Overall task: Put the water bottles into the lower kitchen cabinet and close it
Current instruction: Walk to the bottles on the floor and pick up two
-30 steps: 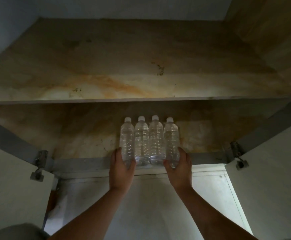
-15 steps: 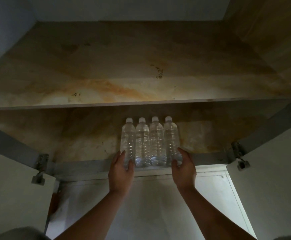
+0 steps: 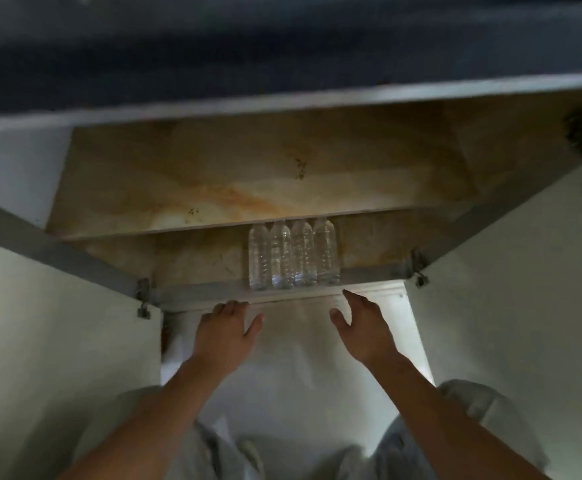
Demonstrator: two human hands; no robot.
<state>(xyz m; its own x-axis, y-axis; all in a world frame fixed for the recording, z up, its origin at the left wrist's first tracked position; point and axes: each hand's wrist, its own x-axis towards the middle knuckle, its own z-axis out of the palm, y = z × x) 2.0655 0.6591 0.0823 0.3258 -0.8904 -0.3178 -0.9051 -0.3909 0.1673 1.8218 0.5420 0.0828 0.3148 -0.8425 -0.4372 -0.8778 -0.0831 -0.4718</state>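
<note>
From the head view, four clear water bottles [image 3: 294,256] stand upright in a tight row, side touching side, on the floor of the lower cabinet. They sit just behind its grey front rail [image 3: 199,294] and under the shelf [image 3: 248,188], which hides their caps.

The left hand [image 3: 225,332] is just in front of the bottles and to their left. Its fingers are loose and spread with nothing in them. Whether its fingertips touch the rail is not clear. The right hand [image 3: 365,327] is in front of the bottles and a little to their right, thumb out and palm relaxed, also holding nothing. Neither hand touches a bottle.

The left door [image 3: 57,341] and right door [image 3: 525,323] stand wide open on either side of the bottles, so closing is probably the step left.

The bottles look full, so they are likely fairly heavy as a group. Their thin plastic walls would give under a squeeze. They are tall and narrow and could tip if knocked. To shift them, press inward on the ribbed middles of the two outer bottles and keep low.
</note>
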